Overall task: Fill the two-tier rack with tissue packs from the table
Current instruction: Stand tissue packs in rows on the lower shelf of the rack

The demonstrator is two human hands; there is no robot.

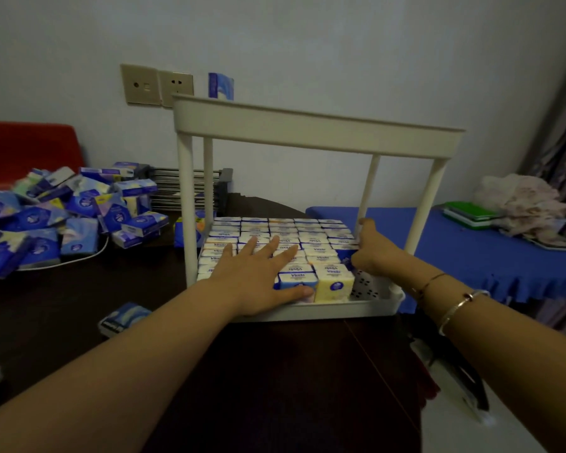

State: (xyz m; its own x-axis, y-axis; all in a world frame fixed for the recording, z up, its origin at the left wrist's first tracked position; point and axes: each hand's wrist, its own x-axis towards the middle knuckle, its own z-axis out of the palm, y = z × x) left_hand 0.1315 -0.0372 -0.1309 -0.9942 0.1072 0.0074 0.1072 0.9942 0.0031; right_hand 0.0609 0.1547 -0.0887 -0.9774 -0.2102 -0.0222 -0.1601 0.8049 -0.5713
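Note:
A white two-tier rack (317, 134) stands on the dark table. Its lower tier holds several rows of upright tissue packs (307, 238). My left hand (258, 273) lies flat on top of these packs, fingers spread, thumb against the front blue pack. My right hand (371, 248) reaches into the right side of the lower tier and pinches a blue pack (344, 256) at the row's end. One pack (220, 86) stands on the upper tier at the back left. A loose heap of packs (62, 217) lies on the table at the left.
A single pack (125, 318) lies on the table near my left forearm, another (185, 232) beside the rack's left leg. A metal rack (190, 188) stands behind. A blue-covered table (487, 253) with books and cloth is at right. A red chair (27, 152) is at left.

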